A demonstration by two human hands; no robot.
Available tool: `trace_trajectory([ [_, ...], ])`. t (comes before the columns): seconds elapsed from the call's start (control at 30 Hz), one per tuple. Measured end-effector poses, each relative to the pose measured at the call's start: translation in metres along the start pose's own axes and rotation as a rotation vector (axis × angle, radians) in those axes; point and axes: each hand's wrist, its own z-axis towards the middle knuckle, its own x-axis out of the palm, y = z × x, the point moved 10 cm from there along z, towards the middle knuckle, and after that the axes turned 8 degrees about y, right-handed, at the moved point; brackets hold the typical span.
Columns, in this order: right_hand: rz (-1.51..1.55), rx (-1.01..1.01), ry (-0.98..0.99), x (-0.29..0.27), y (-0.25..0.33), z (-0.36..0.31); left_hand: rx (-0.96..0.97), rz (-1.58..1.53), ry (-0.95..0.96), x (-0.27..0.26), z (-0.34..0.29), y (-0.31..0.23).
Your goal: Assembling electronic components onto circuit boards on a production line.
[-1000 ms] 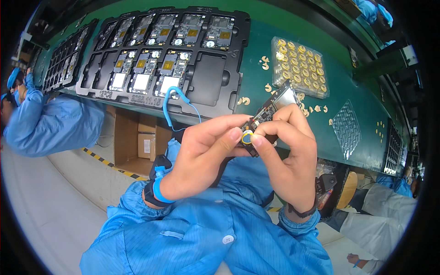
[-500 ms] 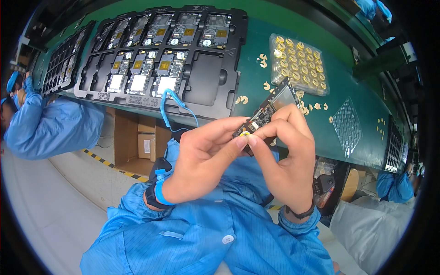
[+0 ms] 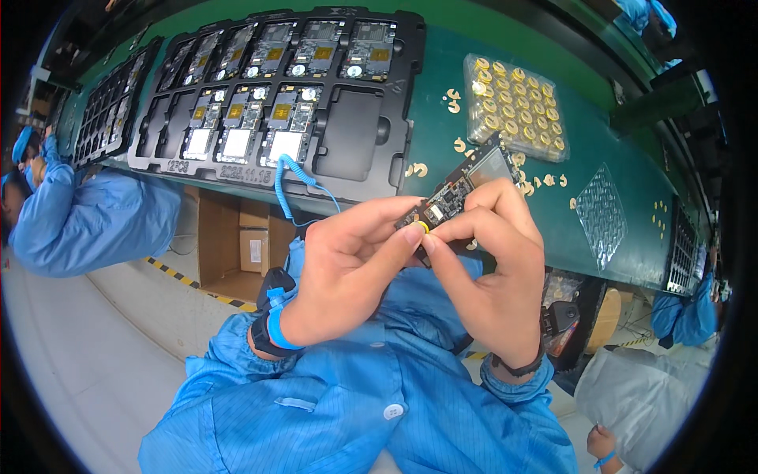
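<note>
Both my hands are raised in front of my blue smock, at the near edge of the bench. My left hand (image 3: pixel 347 257) is closed around the lower left end of a tilted circuit board (image 3: pixel 447 202), its thumb on top. At that end sits a round coin cell (image 3: pixel 424 227) with a yellow rim, mostly covered by fingertips. My right hand (image 3: pixel 505 265) is closed too, its thumb and forefinger pinched at the coin cell and its bent fingers along the board. The board's underside and the fingers behind it are hidden.
A black tray (image 3: pixel 399 126) holds several circuit boards at the left. Behind the board in my hands lies a clear blister tray (image 3: pixel 478 130) of yellow-rimmed cells. Cream C-shaped pieces (image 3: pixel 460 145) are scattered nearby. A coiled blue cord (image 3: pixel 279 186) hangs over the bench edge.
The yellow rim of the coin cell now shows more plainly between my fingertips. The board has turned slightly. Another person's hand has come into view at the lower right.
</note>
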Motion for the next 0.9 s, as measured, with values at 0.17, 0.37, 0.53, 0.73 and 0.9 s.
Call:
trace_trajectory([
  [0.17, -0.019, -0.031, 0.029, 0.001, 0.001, 0.002, -0.020, -0.004, -0.031, -0.004, 0.001, 0.003],
  [0.37, 0.041, -0.037, -0.008, 0.001, -0.006, -0.002, -0.078, 0.012, -0.044, -0.009, 0.002, 0.009],
  [0.53, 0.000, -0.022, -0.021, 0.001, -0.005, -0.005, -0.094, -0.012, -0.018, -0.012, 0.003, 0.013],
  [0.73, -0.105, -0.177, -0.044, -0.004, 0.007, -0.005, -0.079, -0.087, 0.016, -0.005, 0.003, 0.010],
  [0.9, -0.128, -0.215, -0.054, -0.003, 0.008, -0.004, -0.051, -0.104, 0.014, -0.002, 0.005, 0.007],
])
